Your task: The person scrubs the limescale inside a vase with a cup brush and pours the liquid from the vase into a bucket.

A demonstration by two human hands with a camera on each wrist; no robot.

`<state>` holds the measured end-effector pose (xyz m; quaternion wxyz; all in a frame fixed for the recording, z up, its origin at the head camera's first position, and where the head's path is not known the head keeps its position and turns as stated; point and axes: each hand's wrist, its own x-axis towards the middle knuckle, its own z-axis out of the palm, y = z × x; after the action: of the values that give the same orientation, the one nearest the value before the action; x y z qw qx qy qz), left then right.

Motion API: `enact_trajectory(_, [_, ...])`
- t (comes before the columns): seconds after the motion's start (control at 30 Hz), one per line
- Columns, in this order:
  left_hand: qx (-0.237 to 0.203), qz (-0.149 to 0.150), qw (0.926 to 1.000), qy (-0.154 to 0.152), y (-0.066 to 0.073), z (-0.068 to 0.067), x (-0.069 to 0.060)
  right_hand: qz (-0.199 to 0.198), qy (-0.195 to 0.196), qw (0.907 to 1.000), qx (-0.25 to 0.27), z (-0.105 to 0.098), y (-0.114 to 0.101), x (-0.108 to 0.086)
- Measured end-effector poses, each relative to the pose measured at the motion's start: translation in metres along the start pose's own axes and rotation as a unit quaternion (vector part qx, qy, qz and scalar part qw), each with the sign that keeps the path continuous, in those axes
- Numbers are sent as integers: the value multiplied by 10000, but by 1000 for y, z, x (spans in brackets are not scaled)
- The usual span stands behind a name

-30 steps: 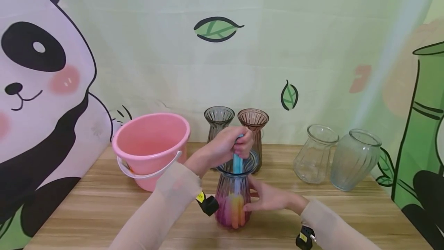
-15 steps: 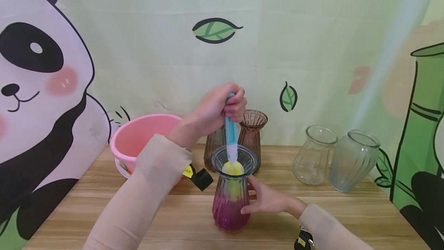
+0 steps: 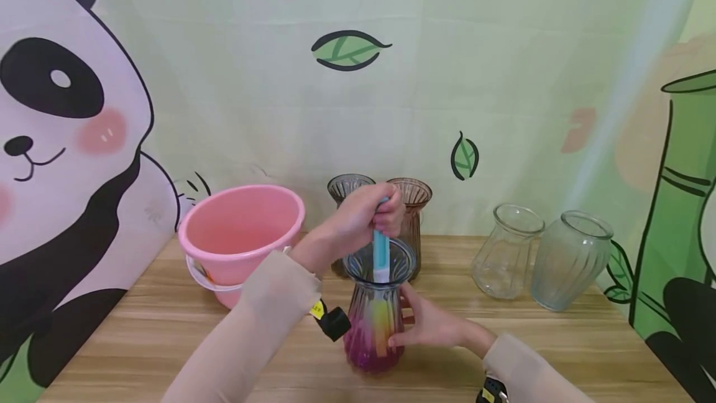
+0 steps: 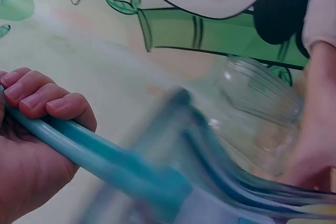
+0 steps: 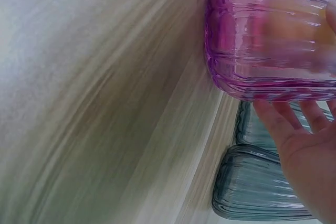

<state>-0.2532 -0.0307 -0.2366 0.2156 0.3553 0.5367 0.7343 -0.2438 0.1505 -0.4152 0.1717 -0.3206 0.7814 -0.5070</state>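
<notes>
A ribbed glass vase [image 3: 360, 344], blue-grey at its flared mouth and purple at the base, stands upright on the wooden table. My left hand [image 3: 371, 207] is above its rim, fingers wrapped round the light blue handle of a sponge bottle brush [image 3: 381, 250]. Its yellow-orange sponge head [image 3: 381, 328] is down inside the vase, seen through the glass. In the left wrist view the handle [image 4: 115, 163] slants out of the fist, and the vase mouth is blurred. My right hand [image 3: 431, 322] holds the vase's right side, thumb in front; the right wrist view shows fingers against the purple glass [image 5: 236, 40].
A pink bucket [image 3: 215, 250] with a white handle stands at the left. Behind the vase are a grey glass vase [image 3: 344, 186] and a brown one [image 3: 414, 238], both partly hidden. Two clear glass vases [image 3: 503, 266] [image 3: 567, 272] stand at the right, before a printed cloth backdrop.
My left hand first drew the brush up until its yellow sponge showed at the vase's mouth, then pushed it back down. My right hand has kept its hold on the vase.
</notes>
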Motion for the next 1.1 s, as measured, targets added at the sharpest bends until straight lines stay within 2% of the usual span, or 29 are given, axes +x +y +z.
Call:
enact_trajectory(0.1, [50,-114,9998,-131,-22,-4,-4,-141,13,9999,21,2,1,-1])
enact_trajectory(0.2, [167,-155,9995,-236,-33,-6,-6,-217,40,9997,-98,3,0,-2])
enact_trajectory(0.43, [234,-148,9992,-283,-33,-6,-6,-235,-196,9984,-478,-2,-8,-5])
enact_trajectory(0.57, [221,-123,9993,-283,-34,-6,-7,-204,-365,9986,-332,-6,-10,-3])
enact_trajectory(0.73, [91,-45,9997,-224,-34,-7,-7,-193,-329,9991,-191,-6,-11,0])
enact_trajectory(0.9, [117,-84,9998,-161,-23,-4,-5,-239,-214,9991,-272,-4,-7,1])
enact_trajectory(1.0, [211,-38,9997,-143,-5,0,-2,-180,-160,9992,-306,-3,-8,1])
enact_trajectory(1.1, [337,176,9993,-32,22,5,3,-63,-101,9993,-350,-2,-10,-1])
